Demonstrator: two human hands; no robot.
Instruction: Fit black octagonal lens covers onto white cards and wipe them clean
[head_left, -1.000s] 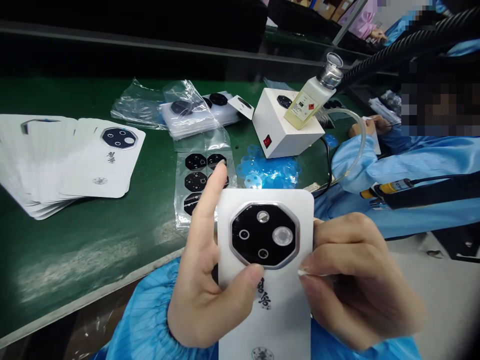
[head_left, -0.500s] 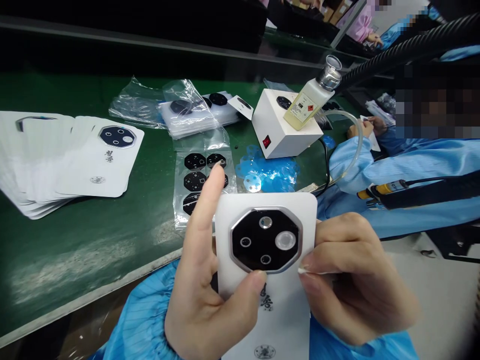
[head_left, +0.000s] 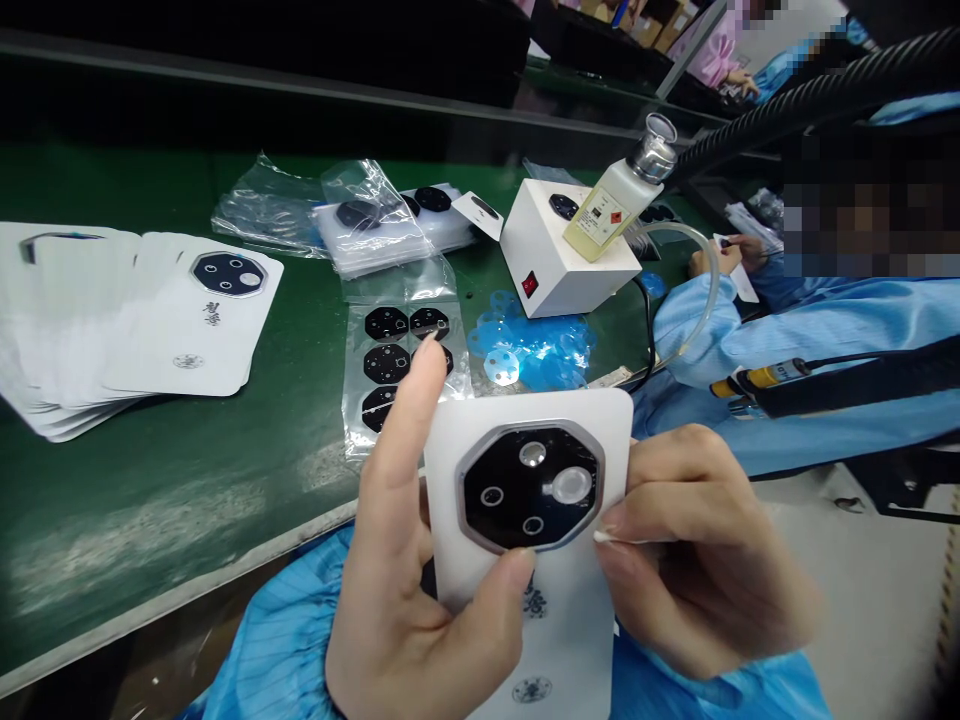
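Note:
A white phone back cover (head_left: pixel 577 610) with a black octagonal camera plate (head_left: pixel 510 490) is held up close to me. My left hand (head_left: pixel 420 590) grips it from the left; the thumb lies on the cover just under the camera plate and the index finger points up past its edge. My right hand (head_left: pixel 705 550) is closed beside the right edge, with thumb and index finger pinching a small white tip, which looks like a cotton swab (head_left: pixel 602 538). That tip is by the lower right corner of the camera plate. Most of the swab is hidden behind the fingers.
Stacked white covers (head_left: pixel 180 340) lie at left. A plastic sheet (head_left: pixel 352 400) of black octagonal stickers and a pile of blue film pieces (head_left: pixel 540 345) lie ahead. A pump bottle (head_left: pixel 611 205) stands on a white box (head_left: pixel 577 275). At right are a co-worker's blue sleeve (head_left: pixel 847 330) and a black hose (head_left: pixel 825 95).
The cover has tilted slightly in my left hand and its reflections have shifted. My right hand stays by the right edge with the same pinch. The view has moved slightly.

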